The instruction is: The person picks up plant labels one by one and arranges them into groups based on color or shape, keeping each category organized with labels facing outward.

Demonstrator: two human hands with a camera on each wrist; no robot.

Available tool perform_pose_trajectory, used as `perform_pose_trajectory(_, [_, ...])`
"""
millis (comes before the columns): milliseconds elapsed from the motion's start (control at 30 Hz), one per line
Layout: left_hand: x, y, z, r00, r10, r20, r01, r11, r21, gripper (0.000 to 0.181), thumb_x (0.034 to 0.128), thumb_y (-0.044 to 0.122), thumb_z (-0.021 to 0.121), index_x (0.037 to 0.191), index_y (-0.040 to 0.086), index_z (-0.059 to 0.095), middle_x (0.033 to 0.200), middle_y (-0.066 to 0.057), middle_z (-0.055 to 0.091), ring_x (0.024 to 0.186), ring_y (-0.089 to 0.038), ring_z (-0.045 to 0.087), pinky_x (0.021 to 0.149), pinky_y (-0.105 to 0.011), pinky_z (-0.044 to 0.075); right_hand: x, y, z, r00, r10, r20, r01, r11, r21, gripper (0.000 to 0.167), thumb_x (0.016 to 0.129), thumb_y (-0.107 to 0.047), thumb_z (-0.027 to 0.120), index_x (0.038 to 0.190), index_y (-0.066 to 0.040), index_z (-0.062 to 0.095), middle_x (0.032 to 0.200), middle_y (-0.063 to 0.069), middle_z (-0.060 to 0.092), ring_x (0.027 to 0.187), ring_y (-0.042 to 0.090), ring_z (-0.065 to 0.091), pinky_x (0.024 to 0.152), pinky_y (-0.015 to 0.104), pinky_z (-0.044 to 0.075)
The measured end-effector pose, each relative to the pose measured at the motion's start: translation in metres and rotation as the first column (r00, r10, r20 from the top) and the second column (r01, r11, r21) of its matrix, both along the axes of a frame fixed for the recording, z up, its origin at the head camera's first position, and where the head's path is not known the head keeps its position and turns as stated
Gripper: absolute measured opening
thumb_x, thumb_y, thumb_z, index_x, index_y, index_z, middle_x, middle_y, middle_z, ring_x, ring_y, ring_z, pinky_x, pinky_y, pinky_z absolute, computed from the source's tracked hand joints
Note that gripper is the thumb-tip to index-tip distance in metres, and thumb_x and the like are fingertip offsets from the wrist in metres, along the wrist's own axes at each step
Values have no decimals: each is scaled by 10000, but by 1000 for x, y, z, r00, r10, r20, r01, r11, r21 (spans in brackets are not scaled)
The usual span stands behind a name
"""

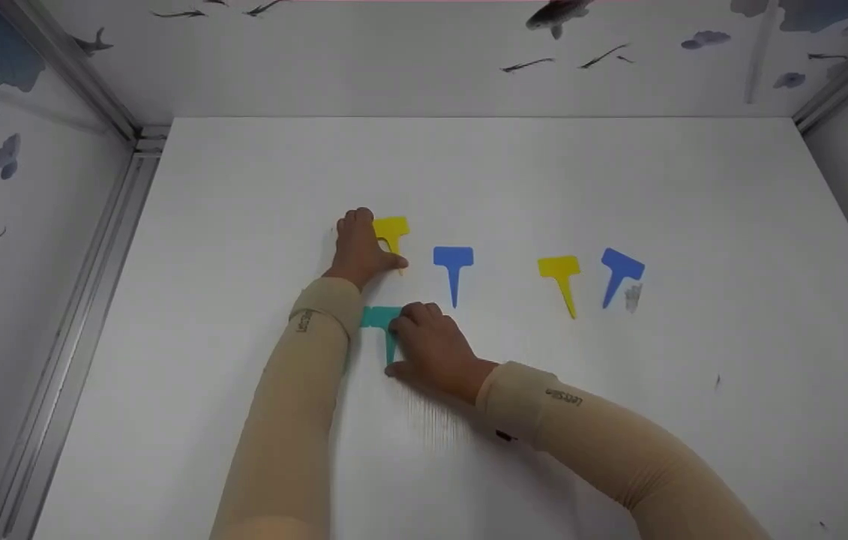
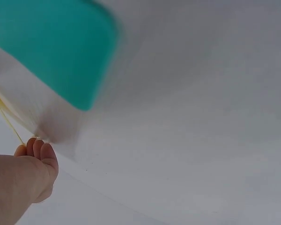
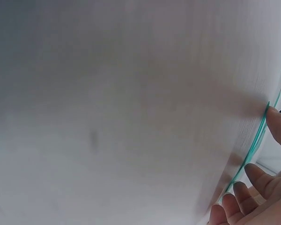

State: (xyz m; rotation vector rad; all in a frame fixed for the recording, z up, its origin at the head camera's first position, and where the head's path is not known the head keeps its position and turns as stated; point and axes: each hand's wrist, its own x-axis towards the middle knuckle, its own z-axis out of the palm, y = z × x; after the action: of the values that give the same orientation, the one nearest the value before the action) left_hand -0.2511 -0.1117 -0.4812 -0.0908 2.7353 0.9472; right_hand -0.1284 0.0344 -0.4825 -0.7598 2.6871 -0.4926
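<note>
Beige fabric sleeves (image 1: 285, 420) nearest camera, above white counter (image 1: 693, 450). Left hand (image 1: 360, 247): thumb touches the stem of a flat yellow T-shaped tag (image 1: 392, 226), fingers beside its head. Right hand (image 1: 438, 349): thumb and fingertips touch a flat teal T-shaped tag (image 1: 381, 317), lying left of that palm. Cannot tell whether either hand grasps.

White table (image 1: 693, 187), grey smudge (image 1: 633, 298) just beside stem of right blue tag (image 1: 623, 264). Left blue tag (image 1: 453, 256) lies flat, stem toward viewer. Right yellow tag (image 1: 558, 267) lies between blue tags, nearer right one. Left yellow tag (image 1: 392, 226) and green tag (image 1: 380, 316) partly hidden; full contact with table cannot be confirmed.
</note>
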Motion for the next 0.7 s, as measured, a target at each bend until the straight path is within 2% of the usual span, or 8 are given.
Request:
perform_pose_trajectory(267, [-1, 1, 0, 1000, 28, 10, -28, 998, 61, 886, 771, 224, 825, 1436, 34, 270, 1393, -141, 387, 1255, -250, 347, 1122, -320, 301, 0, 0, 1, 1000, -2, -3, 2, 1000, -7, 583, 809, -385, 767, 1275, -99, 566, 1293, 70, 503, 1184, 231, 447, 1029, 355, 416])
perform_pose_trajectory(500, [-3, 3, 1, 995, 77, 61, -84, 989, 118, 908, 775, 172, 818, 1460, 75, 230, 1447, -151, 374, 1313, -239, 377, 1131, -341, 297, 0, 0, 1, 1000, 9, -13, -9, 1000, -6, 575, 823, -389, 753, 1277, -93, 562, 1299, 76, 498, 1183, 233, 444, 1025, 356, 415])
perform_pose_trajectory(700, [-4, 4, 1, 994, 81, 73, -91, 983, 160, 880, 787, 142, 804, 1444, 90, 220, 1418, -152, 436, 1288, -236, 424, 1120, -345, 315, 0, 0, 0, 1000, 0, -5, 0, 1000, 4, 579, 821, -395, 752, 1279, -100, 557, 1297, 70, 491, 1187, 230, 432, 1019, 360, 415])
